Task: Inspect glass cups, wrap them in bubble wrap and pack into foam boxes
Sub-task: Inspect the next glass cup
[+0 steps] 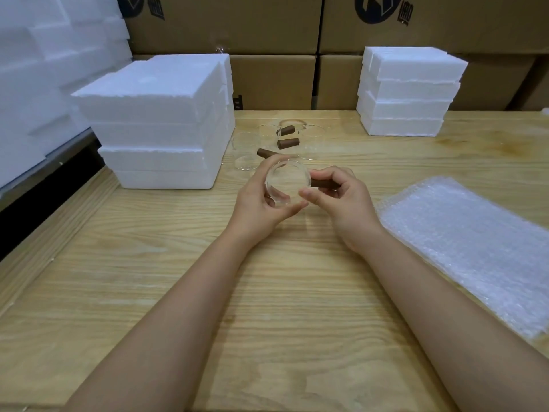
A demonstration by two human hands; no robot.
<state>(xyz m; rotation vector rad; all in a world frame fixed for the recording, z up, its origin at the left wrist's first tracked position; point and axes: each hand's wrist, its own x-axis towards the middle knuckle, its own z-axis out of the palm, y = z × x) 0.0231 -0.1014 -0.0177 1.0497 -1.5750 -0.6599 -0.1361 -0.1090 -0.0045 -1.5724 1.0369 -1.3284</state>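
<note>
Above the middle of the wooden surface (pixel 208 292), a clear glass cup (pixel 280 182) is held up between both hands, its mouth turned toward the camera. The left grip (pixel 261 200) wraps the cup's round wall from the left side, with the fingers curled over the far edge and the thumb under the near edge. The right grip (pixel 338 200) is closed round the cup's brown handle (pixel 322 183), which sticks out to the right, and its thumb tip touches the rim. Just behind the held cup, more glass cups with brown handles (pixel 285 142) lie and stand together on the surface. Left of them rises a stack of white foam boxes (pixel 157 114), and a second, smaller stack (pixel 407 93) stands well apart at the far right. All are closed, so their insides cannot be seen. Sheets of bubble wrap (pixel 475 242) lie flat on the surface beside the right forearm. Cardboard cartons (pixel 267 81) line the back. Both bare forearms reach forward from the lower edge, with the wrists near each other.
</note>
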